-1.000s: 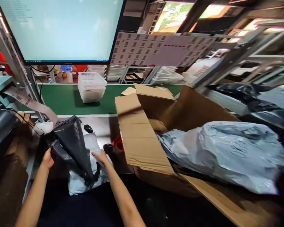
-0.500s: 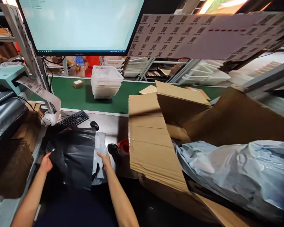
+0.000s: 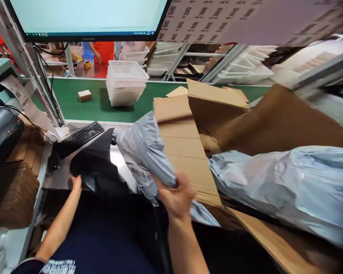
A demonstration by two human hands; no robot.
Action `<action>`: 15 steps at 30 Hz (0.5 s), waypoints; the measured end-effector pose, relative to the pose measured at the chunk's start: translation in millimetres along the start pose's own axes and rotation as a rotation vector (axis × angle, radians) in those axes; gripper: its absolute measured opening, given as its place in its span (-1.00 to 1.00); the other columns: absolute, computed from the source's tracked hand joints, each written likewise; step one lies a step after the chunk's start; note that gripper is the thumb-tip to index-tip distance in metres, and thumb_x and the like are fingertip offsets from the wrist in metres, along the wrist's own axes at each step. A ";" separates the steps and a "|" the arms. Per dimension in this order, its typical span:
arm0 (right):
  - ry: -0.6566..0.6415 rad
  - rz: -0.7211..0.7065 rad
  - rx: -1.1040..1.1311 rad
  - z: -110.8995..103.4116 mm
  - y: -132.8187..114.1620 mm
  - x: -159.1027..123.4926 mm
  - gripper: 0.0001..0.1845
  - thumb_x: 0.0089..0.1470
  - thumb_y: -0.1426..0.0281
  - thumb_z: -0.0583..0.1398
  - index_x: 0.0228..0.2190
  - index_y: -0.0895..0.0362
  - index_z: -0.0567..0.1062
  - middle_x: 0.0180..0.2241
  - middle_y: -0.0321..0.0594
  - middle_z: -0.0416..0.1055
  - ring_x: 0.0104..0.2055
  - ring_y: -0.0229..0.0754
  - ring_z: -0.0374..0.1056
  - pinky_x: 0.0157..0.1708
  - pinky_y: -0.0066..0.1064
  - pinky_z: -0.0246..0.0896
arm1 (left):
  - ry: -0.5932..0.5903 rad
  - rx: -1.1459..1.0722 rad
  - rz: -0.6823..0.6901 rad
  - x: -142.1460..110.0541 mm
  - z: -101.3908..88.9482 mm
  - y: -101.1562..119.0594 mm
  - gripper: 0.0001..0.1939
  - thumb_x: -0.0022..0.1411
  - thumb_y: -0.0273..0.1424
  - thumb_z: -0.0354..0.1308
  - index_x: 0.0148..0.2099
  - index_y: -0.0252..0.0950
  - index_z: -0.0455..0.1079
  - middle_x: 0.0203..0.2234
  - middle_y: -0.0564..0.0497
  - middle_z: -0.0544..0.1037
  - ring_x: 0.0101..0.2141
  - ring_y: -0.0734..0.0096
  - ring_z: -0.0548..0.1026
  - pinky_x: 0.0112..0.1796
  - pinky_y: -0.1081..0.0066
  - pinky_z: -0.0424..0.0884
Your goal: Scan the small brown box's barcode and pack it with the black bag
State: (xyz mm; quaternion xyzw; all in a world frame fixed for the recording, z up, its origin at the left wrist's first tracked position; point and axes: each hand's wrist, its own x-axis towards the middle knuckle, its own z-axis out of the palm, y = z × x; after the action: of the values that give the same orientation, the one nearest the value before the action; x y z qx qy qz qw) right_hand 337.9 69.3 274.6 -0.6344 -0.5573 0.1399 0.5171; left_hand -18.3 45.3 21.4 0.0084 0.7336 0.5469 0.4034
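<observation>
My right hand (image 3: 177, 196), somewhat blurred, is closed on a grey plastic mailing bag (image 3: 147, 144). The bag is raised beside the large open cardboard box (image 3: 185, 152) and overlaps its left flap. A label shows on the bag's lower part. On the left, my left hand (image 3: 76, 183) pinches the edge of a black plastic bag (image 3: 95, 160), which lies over the metal worktop. More grey plastic mailing bags (image 3: 263, 186) fill the box on the right.
A keyboard (image 3: 81, 137) lies behind the black bag, below the monitor (image 3: 91, 19). Stacked white baskets (image 3: 125, 85) and a small box (image 3: 84, 95) sit on the green conveyor (image 3: 95, 108). A label printer (image 3: 2, 76) stands left. Someone in red (image 3: 104, 51) is beyond.
My right hand has moved right, drawing the grey mailing bag away from the black bag and lifting it toward the box. My left hand has shifted slightly right, still at the black bag.
</observation>
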 end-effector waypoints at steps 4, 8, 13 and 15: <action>0.396 0.045 -0.014 -42.9 -27.2 -6.3 -0.34 -0.41 -0.06 0.59 -0.46 0.08 0.44 -0.54 -0.41 0.31 -0.47 -0.25 0.21 -0.48 -0.36 0.23 | -0.273 0.489 0.543 2.8 2.3 5.7 -0.52 0.36 -0.45 0.15 0.30 -0.27 0.42 0.33 -0.27 0.44 0.41 0.01 0.32 0.43 0.03 0.22; 0.555 0.110 0.023 -68.4 -48.0 -21.9 -0.24 -0.62 -0.08 0.62 -0.55 0.03 0.35 -0.58 -0.46 0.19 -0.50 -0.30 0.09 -0.58 -0.40 0.10 | -0.910 1.350 0.957 7.9 18.8 -1.0 -0.49 0.32 -0.29 0.35 0.28 -0.25 0.54 0.30 -0.30 0.52 0.34 -0.20 0.42 0.33 -0.13 0.35; 0.419 0.325 -0.036 -94.4 -54.8 -64.7 -0.36 -0.47 0.04 0.60 -0.41 0.11 0.53 -0.54 -0.32 0.42 -0.50 -0.19 0.29 -0.54 -0.33 0.26 | -0.850 1.710 1.098 9.4 58.9 -26.7 -0.01 0.33 -0.05 0.37 0.62 -0.27 0.08 0.60 -0.41 -0.10 0.56 -0.39 -0.15 0.41 -0.48 -0.12; 0.301 0.389 -0.094 -101.4 -50.5 -84.7 -0.41 -0.36 0.05 0.58 -0.34 0.12 0.57 -0.51 -0.28 0.48 -0.49 -0.16 0.34 -0.50 -0.31 0.34 | -0.827 1.708 1.130 7.5 81.7 -31.3 -0.09 0.45 -0.03 0.23 0.64 -0.30 0.04 0.60 -0.41 -0.10 0.57 -0.37 -0.16 0.42 -0.47 -0.13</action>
State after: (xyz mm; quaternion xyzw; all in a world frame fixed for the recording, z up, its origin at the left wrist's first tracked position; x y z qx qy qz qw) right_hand 357.2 -61.5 324.9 -0.7667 -0.3475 0.1147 0.5275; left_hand 39.2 101.1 -14.5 0.8006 0.5687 -0.0791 0.1711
